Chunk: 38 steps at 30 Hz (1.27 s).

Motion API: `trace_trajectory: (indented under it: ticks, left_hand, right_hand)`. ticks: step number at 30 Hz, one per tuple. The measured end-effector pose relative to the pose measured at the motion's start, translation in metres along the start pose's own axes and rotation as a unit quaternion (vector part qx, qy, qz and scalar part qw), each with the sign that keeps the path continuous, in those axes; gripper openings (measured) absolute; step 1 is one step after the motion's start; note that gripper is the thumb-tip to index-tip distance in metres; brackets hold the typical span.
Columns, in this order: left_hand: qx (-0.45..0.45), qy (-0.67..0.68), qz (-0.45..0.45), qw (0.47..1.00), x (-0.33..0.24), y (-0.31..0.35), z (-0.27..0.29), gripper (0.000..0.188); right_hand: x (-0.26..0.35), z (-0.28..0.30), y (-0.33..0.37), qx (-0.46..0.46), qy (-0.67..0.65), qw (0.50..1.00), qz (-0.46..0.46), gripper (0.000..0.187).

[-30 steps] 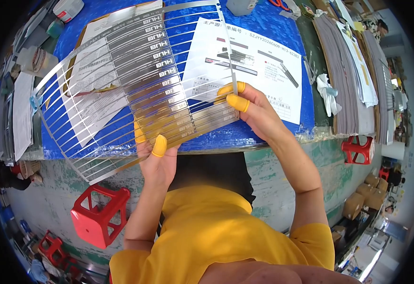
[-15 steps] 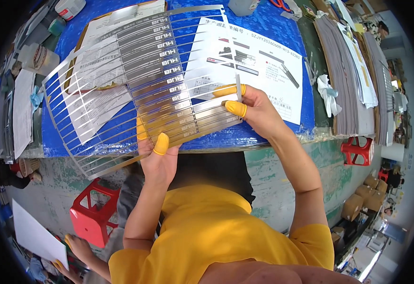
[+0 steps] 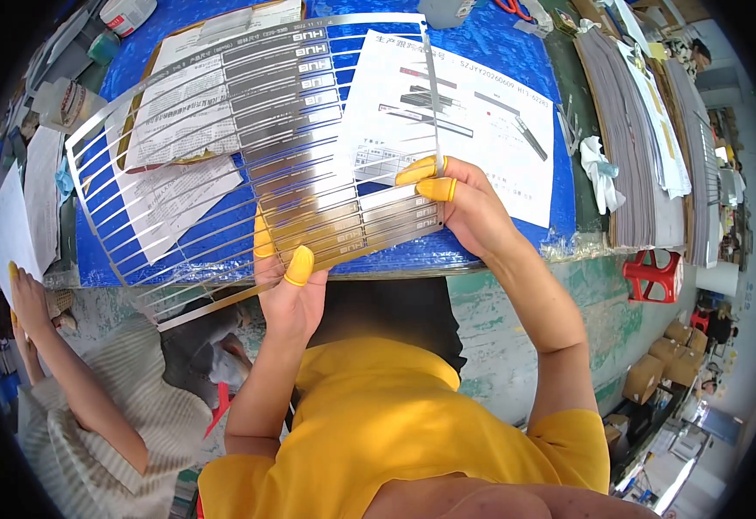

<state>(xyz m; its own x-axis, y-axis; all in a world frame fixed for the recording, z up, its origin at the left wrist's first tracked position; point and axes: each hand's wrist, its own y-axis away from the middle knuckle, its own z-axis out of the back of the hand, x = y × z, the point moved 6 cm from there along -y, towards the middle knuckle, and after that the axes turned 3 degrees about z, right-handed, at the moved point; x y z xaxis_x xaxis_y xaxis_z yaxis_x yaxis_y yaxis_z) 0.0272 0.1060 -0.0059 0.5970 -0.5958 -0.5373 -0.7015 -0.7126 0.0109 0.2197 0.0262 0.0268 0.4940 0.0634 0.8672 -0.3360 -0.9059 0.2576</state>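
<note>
A thin slotted metal sheet (image 3: 278, 138), shiny and made of many narrow parallel strips, is held up at a tilt over the near part of the table. My left hand (image 3: 291, 290) is closed on its near edge, thumb on the top face and fingers partly hidden beneath. At the right edge my right hand (image 3: 473, 203) pinches the sheet between thumb and fingers. Yellow finger cots cover the thumb and some fingertips of both hands. Through the slots a clipboard (image 3: 149, 73) with papers shows, along with a large printed page (image 3: 499, 164) to the right.
Blue sheeting (image 3: 538, 78) covers the table. Stacked grey boards (image 3: 637, 164) and a crumpled white tissue (image 3: 599, 173) lie on the right. A clear plastic tub (image 3: 71, 108) stands at left. Close on my left, a co-worker's arm (image 3: 84, 381) holds a white sheet (image 3: 15, 229). A red stool (image 3: 652, 277) is right.
The metal sheet has shifted slightly and its tilt differs, so the glare has moved. On my left the co-worker has come forward beside the table with the white sheet, mostly hiding a red stool.
</note>
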Motion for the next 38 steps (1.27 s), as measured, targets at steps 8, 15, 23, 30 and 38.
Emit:
trace_trajectory:
  ticks: [8, 15, 23, 30, 38]
  left_hand:
    - [-0.026, 0.002, 0.001, 1.0, -0.001, 0.0, -0.002, 0.054]
    - [0.0, -0.005, 0.002, 1.0, -0.003, -0.001, -0.003, 0.053]
    - [-0.013, 0.004, 0.005, 1.0, -0.001, -0.002, -0.003, 0.054]
    - [-0.021, -0.006, 0.013, 1.0, 0.001, 0.001, 0.002, 0.056]
    - [-0.021, -0.019, 0.018, 0.999, 0.0, 0.001, 0.001, 0.059]
  right_hand:
    - [-0.001, 0.001, 0.003, 0.005, 0.022, 1.0, -0.005, 0.025]
    - [-0.006, 0.014, 0.004, 0.022, 0.138, 0.99, 0.004, 0.024]
    - [-0.008, 0.009, 0.003, -0.004, 0.032, 0.999, -0.011, 0.023]
    - [-0.003, 0.004, 0.004, 0.017, 0.035, 0.999, 0.02, 0.024]
    - [-0.005, 0.011, 0.002, 0.005, 0.164, 0.986, -0.004, 0.026]
